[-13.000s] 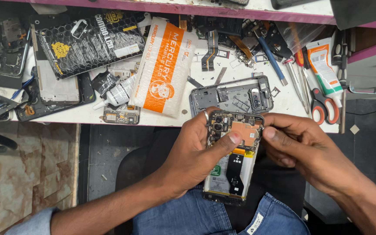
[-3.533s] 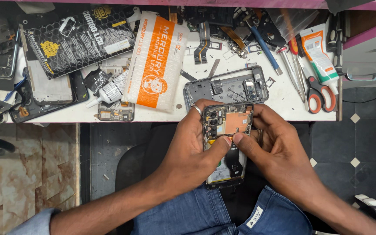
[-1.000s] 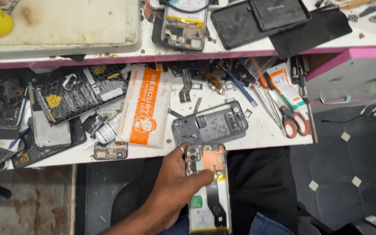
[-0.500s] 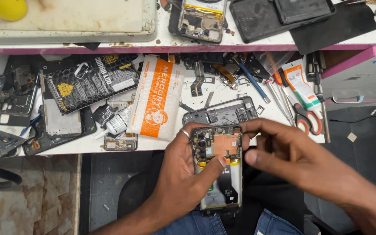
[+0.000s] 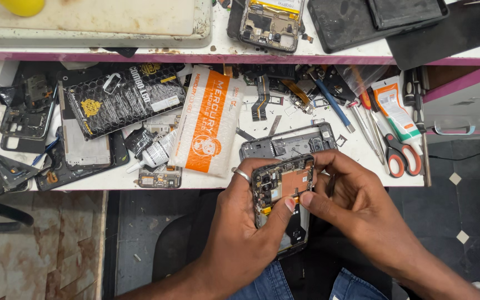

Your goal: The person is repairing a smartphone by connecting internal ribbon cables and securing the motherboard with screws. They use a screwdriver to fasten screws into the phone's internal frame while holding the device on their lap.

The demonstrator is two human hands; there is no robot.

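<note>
Copper-shielded, the opened phone (image 5: 282,205) sits above our lap, just below the bench edge (image 5: 140,186); our left hand (image 5: 240,233) wraps it, our right hand (image 5: 356,205) pinches at its board. Prying too hard there could tear a connector.

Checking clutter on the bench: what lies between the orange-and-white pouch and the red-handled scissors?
In the head view, a grey phone frame lies between the pouch and the scissors, just above the opened phone that both hands hold.
</note>
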